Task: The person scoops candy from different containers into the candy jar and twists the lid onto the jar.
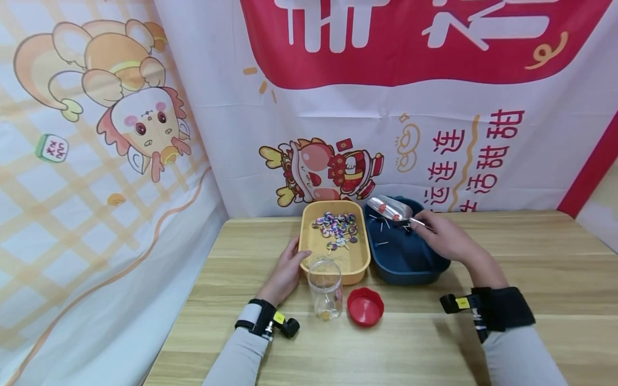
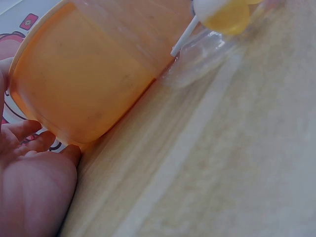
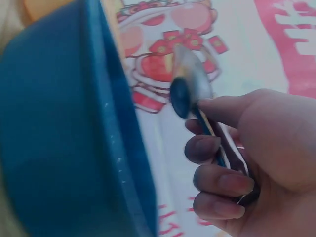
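My left hand (image 1: 288,271) grips the left side of a yellow plastic basin (image 1: 358,276), its thumb over the rim and its fingers outside. Several swirl-coloured lollipops (image 1: 333,225) lie in that basin. My right hand (image 1: 446,236) holds a metal scoop (image 1: 393,208) by its handle, above a dark blue basin (image 1: 407,276). Two small reddish pieces (image 1: 381,208) sit in the scoop. In the right wrist view, a dark blue rounded thing (image 3: 180,98) shows against the scoop; its kind is unclear. Several sticks (image 1: 381,224) are visible inside the blue basin.
A clear jar (image 1: 318,300) stands before the yellow basin; a yellow-and-white lollipop (image 2: 229,17) is inside it. Right of the jar is a red scalloped lid (image 1: 365,308). A printed cloth (image 1: 232,155) hangs behind the wooden table (image 1: 425,348).
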Available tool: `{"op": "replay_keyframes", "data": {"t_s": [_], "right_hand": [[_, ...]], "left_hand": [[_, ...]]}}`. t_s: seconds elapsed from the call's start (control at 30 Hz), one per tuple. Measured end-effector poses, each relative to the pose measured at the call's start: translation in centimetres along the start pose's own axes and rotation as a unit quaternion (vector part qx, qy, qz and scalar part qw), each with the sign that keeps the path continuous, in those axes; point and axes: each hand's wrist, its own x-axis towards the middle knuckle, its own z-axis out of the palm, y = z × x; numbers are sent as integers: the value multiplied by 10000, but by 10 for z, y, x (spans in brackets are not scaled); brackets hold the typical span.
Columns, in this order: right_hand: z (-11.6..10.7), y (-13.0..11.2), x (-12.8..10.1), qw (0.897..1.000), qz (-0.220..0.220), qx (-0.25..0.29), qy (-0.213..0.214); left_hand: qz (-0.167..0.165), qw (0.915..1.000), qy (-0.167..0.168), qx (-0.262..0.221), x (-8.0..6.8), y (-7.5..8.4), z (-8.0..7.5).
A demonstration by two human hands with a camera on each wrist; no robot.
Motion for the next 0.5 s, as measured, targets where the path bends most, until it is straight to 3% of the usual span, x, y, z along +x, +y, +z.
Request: {"op": "replay_keyframes", "data": {"t_s": [0.2,0.37,0.5], "right_hand": [[-24,-22,-13,9994,-254,-235,65],[-40,-49,-30,9963,-732,-370,253],[-48,-69,-44,9938,-1054,-343,106]], "left_hand": [[-18,10000,57,-24,-1,-2,-1],[3,10000,36,-50,1,-2,-1],[-24,10000,36,-48,2,-1,-1]]}}
